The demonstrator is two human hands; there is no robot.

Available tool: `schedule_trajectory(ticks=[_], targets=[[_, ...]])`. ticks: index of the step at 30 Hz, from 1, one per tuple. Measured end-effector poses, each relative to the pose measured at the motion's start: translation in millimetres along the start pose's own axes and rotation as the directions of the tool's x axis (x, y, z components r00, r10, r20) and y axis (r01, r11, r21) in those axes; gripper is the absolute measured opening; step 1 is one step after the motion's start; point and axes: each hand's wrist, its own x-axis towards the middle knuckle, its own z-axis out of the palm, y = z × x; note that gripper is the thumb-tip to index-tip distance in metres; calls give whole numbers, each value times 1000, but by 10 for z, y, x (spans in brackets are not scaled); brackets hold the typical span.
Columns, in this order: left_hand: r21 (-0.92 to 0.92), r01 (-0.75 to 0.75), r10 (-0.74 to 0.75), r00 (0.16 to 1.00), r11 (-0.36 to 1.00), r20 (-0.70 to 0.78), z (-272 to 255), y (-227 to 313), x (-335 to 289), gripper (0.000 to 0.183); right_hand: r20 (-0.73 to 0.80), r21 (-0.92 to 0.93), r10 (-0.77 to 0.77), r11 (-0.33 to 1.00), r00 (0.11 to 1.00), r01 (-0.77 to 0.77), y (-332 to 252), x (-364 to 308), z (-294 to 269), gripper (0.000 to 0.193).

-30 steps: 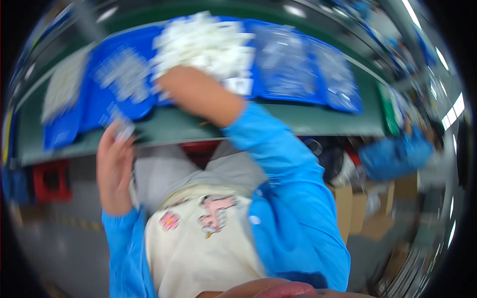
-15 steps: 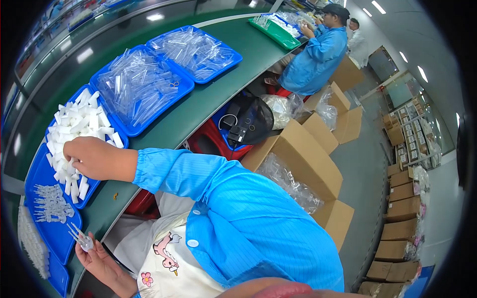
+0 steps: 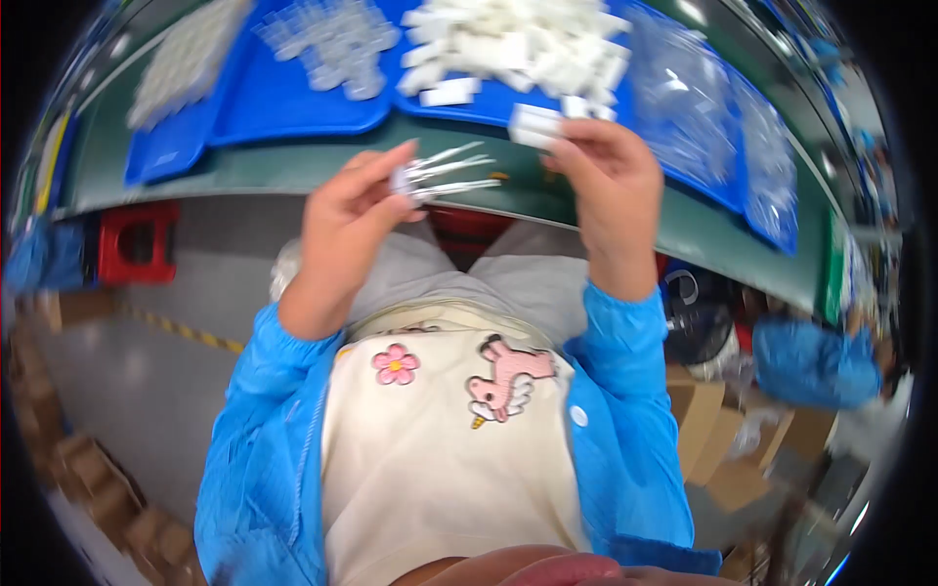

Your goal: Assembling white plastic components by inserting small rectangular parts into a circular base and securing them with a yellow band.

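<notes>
Pronged clear piece (image 3: 435, 177) is pinched in the left fingers (image 3: 384, 168), its prongs pointing toward the right fingers (image 3: 604, 134), which pinch a white block (image 3: 534, 127). Beyond the left fingers, leftmost first, lie a tray of whitish pieces (image 3: 159, 159) and a tray of clear pieces (image 3: 293, 119); just beyond the right fingers, a heap of white blocks (image 3: 518, 44); to their right, clear plastic pieces (image 3: 684, 88). The near edge of the surface (image 3: 269, 168) passes close to the left fingers; a bare strip runs left of them.
</notes>
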Motion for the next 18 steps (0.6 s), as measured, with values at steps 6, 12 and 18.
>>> schedule_trajectory(ticks=[6, 12, 18], targets=[[98, -55, 54, 998, 994, 14, -124, -14, -90, 50, 135, -139, 72, 989, 988, -53, -32, -125, 57, 26], [250, -108, 92, 993, 962, 76, -84, -32, -113, 47, 314, -219, 178, 969, 933, -112, -189, -172, 237, 26], [232, -93, 79, 994, 968, 71, -24, -21, -102, 43, 392, -343, 35, 933, 919, 111, -27, -216, 422, 22]])
